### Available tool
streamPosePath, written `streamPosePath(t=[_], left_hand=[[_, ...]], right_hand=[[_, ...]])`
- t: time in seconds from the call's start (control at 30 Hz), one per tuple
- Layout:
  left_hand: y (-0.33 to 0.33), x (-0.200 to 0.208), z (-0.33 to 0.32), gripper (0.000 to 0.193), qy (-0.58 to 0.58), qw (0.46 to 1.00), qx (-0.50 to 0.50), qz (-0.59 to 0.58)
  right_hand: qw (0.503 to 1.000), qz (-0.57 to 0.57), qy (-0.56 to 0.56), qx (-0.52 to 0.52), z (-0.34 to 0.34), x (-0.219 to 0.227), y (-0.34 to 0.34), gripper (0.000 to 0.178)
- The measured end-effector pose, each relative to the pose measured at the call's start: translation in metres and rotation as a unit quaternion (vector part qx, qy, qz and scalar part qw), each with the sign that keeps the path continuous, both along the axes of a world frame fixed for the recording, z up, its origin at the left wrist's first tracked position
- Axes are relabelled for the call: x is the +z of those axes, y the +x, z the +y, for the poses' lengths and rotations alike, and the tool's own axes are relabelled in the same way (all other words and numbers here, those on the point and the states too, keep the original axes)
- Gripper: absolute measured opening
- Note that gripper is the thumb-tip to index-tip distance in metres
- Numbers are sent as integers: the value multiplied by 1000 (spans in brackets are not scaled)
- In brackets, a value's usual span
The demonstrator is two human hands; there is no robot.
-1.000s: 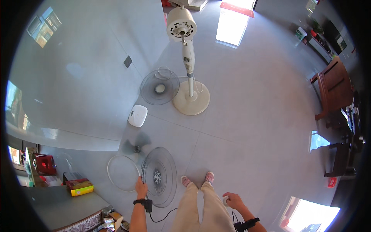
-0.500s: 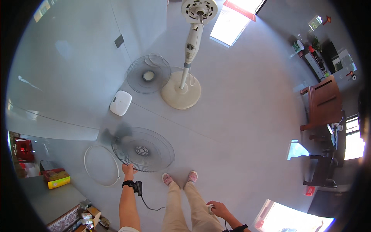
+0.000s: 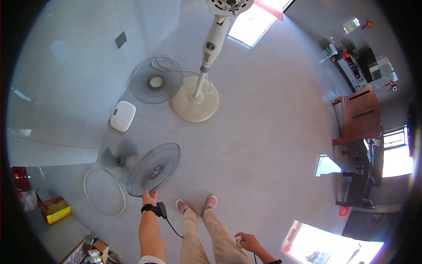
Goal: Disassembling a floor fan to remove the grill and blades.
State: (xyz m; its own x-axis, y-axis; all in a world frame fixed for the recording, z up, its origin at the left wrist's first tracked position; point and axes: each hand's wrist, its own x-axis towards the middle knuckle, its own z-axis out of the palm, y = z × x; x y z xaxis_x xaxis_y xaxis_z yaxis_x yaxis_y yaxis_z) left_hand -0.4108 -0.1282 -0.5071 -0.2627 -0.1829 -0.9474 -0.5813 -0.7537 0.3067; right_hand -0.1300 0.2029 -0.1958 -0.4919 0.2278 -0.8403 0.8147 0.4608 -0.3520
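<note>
My left hand (image 3: 150, 199) grips the lower rim of a round wire fan grille (image 3: 155, 172), holding it tilted above the floor. Beyond and left of this grille lies a dark translucent fan blade (image 3: 120, 161). A pale ring (image 3: 125, 205) rests flat beside my left forearm. My right hand (image 3: 249, 243), near my right thigh, has its fingers closed around a small white piece (image 3: 238, 240) whose kind I cannot make out. Farther ahead stands the cream pedestal fan body (image 3: 213, 48), its motor front bare. Another grille (image 3: 143, 90) lies beside its round base (image 3: 189, 110).
A white flat scale-like device (image 3: 122, 116) sits on the floor by the pale wall panel (image 3: 70, 88). At lower left, a red and yellow box (image 3: 55, 210) rests on a grey surface. Wooden furniture (image 3: 360, 114) stands along the right side.
The grille in my left hand has tipped from nearly flat to a steeper slant, uncovering the fan blade behind it. My right hand stays near my thigh. The view has shifted slightly.
</note>
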Motion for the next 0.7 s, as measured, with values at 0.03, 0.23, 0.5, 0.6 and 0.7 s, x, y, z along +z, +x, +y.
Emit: streamPosePath(t=[0.03,0.23,0.5,0.6,0.7], left_hand=[[-1,-4,-3,35,6,1000,12,12],[-25,35,39,35,-42,999,-21,25],[-26,53,21,26,39,997,-54,51],[-24,74,21,16,93,984,-127,84],[-7,105,25,13,138,967,-187,105]], right_hand=[[1000,2,-4,-3,0,-1,0,32],[1000,4,15,-19,4,-3,7,32],[1000,13,-10,-24,-5,4,-7,32],[999,37,1,-7,-3,-1,-6,30],[997,57,13,-45,0,-4,-6,28]])
